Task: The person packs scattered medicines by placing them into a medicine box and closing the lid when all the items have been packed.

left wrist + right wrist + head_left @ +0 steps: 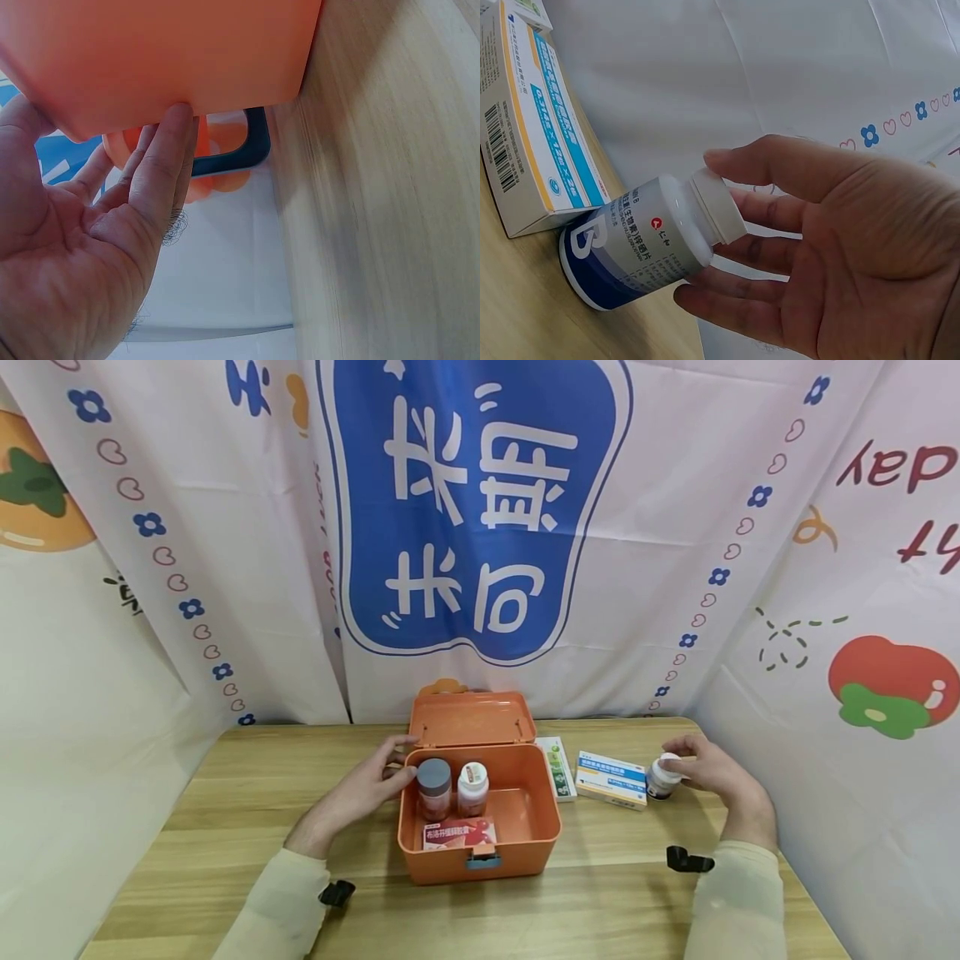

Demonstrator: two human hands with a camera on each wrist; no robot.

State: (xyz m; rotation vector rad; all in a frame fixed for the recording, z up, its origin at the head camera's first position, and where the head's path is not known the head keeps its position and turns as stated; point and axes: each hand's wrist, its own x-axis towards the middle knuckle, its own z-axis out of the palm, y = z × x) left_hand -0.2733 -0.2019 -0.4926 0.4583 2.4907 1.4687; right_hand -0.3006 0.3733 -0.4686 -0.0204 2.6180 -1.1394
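An orange medicine box (480, 864) stands on the table with its lid (474, 718) raised. My left hand (385, 774) rests at its left rear corner, thumb at the rim. In the left wrist view, a fairly straight finger (165, 157) touches the box wall. Inside are a grey-capped jar (434, 789), a white bottle (472, 789) and a red-and-white medicine carton (459, 834). On the right, my right hand (708, 768) holds a white-capped pill bottle (641, 240) by its cap, thumb on one side, fingers behind. The bottle stands upright, its label blue and grey.
A blue, white and orange medicine carton (611, 779) lies close left of the pill bottle. A green-and-white carton (557, 768) lies between it and the box. Printed cloth (652, 527) hangs behind the wooden table (360, 902) and along both sides.
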